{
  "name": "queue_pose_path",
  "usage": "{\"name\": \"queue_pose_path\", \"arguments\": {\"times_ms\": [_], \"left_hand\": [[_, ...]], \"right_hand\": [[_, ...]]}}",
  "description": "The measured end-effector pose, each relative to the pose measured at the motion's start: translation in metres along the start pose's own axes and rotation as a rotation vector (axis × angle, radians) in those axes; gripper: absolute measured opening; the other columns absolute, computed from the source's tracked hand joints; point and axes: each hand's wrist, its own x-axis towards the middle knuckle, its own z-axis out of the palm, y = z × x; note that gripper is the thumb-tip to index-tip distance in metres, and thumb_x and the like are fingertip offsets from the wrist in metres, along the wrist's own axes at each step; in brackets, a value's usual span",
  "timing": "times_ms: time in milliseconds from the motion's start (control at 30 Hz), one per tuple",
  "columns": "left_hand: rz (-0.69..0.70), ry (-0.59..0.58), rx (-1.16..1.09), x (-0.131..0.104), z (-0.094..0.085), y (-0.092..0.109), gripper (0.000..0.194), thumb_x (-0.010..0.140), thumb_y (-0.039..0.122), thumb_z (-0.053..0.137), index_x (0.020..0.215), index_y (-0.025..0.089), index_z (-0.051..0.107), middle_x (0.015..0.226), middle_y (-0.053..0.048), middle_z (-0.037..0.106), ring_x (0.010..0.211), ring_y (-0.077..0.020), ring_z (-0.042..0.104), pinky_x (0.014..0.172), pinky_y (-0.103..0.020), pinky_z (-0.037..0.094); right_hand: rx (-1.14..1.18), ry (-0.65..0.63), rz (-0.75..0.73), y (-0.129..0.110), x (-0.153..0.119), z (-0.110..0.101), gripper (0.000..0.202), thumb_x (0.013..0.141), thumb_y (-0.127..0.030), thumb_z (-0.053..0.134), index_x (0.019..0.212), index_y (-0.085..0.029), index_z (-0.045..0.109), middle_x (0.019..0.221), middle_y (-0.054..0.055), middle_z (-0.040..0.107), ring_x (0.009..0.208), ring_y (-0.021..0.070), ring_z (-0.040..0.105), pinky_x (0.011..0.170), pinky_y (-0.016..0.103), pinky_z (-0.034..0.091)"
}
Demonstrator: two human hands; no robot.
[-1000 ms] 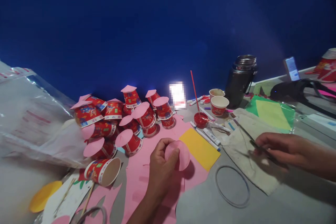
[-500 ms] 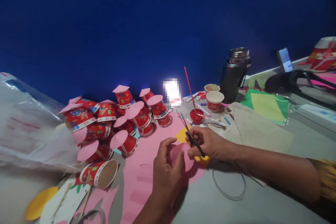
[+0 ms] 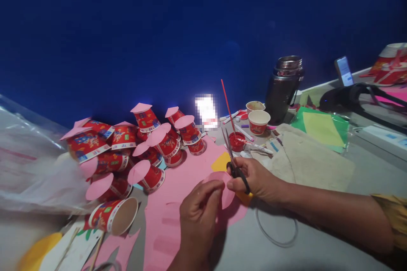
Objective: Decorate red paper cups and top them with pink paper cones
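A round piece of pink paper (image 3: 227,197) is pinched between the thumb and fingers of my left hand (image 3: 200,209). Close beside it, my right hand (image 3: 254,178) holds black-handled scissors (image 3: 238,173), their slim blades pointing up and away from me. Whether the right fingertips also touch the paper, I cannot tell. Beneath both hands lies a large pink sheet (image 3: 187,178), with pieces of yellow paper (image 3: 220,161) by the scissors. To the left stand and lie several red paper cups (image 3: 146,118) topped with pink paper cones.
A plastic bag (image 3: 38,165) fills the left side near an uncapped paper cup (image 3: 122,217). Behind my right hand are a small red paint pot (image 3: 237,142), a white-lined cup (image 3: 259,120) and a dark flask (image 3: 284,93). A grey cable loop (image 3: 276,243) lies at front right.
My left hand has turned, its fingers closing in a pinch on the pink paper. The scissors have tilted more upright in my right hand. The view has shifted slightly.
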Motion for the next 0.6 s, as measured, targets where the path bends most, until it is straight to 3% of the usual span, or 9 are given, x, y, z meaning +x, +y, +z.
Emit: {"name": "queue_pose_path", "arguments": {"times_ms": [133,400,600], "left_hand": [[-0.166,0.015,-0.007,0.006,-0.001,0.009,0.014,0.076,0.029,0.075,0.085,0.021,0.081,0.079,-0.005,0.079,0.069,-0.0198,0.072,0.063,-0.029,0.060],[-0.157,0.138,0.069,0.013,-0.018,0.015,0.022,0.073,0.033,0.077,0.091,0.022,0.082,0.096,-0.008,0.082,0.086,-0.0234,0.076,0.080,-0.033,0.062],[-0.237,0.125,0.008,0.017,-0.021,0.015,0.028,0.070,0.032,0.077,0.096,0.021,0.081,0.105,-0.008,0.081,0.092,-0.0232,0.076,0.078,-0.029,0.061]], "right_hand": [[-0.043,-0.031,0.007,-0.002,-0.003,0.003,0.040,0.060,-0.036,0.088,0.079,-0.017,0.059,0.067,-0.005,0.056,0.061,0.0093,0.049,0.055,0.021,0.037],[-0.155,-0.247,0.121,0.003,-0.005,-0.014,0.045,0.076,-0.058,0.075,0.076,-0.015,0.064,0.064,0.003,0.065,0.053,0.0115,0.058,0.051,0.022,0.042],[-0.174,-0.272,0.153,0.007,-0.010,-0.022,0.046,0.075,-0.058,0.075,0.066,-0.015,0.063,0.053,-0.001,0.057,0.045,0.0072,0.043,0.044,0.020,0.029]]}}
